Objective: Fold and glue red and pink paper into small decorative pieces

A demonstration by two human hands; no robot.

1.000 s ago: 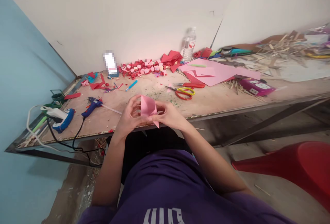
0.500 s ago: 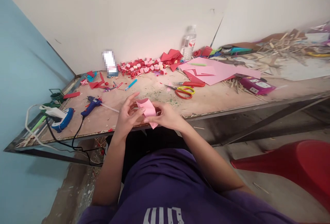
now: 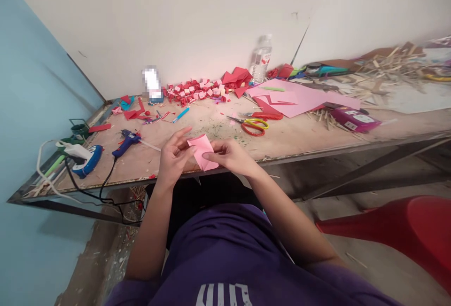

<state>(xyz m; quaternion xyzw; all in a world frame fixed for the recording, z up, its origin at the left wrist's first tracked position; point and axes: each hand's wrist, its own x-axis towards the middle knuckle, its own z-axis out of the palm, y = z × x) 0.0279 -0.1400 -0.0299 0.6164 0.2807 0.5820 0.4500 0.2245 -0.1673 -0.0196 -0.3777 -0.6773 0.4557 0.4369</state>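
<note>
A small piece of pink paper (image 3: 201, 150) is held between both hands over the table's front edge. My left hand (image 3: 175, 152) pinches its left side with thumb and fingers. At its right side my right hand (image 3: 228, 155) grips it, the thumb lying across the front. The paper looks folded over, with a nearly flat face towards me; its back is hidden. Beyond the hands lie scissors (image 3: 254, 126) with red and yellow handles. A blue glue gun (image 3: 127, 144) with a glue stick in it rests to the left.
Small red and pink folded paper pieces (image 3: 193, 90) are heaped along the wall. Pink sheets (image 3: 299, 97), a water bottle (image 3: 261, 59) and a magenta packet (image 3: 355, 119) stand or lie rightward. A blue power socket (image 3: 88, 161) with cables is at left, a red stool (image 3: 416, 235) at lower right.
The pink paper was curved and open with a corner pointing down; now it is pressed flatter and folded over. Both hands stay on it, in nearly the same place.
</note>
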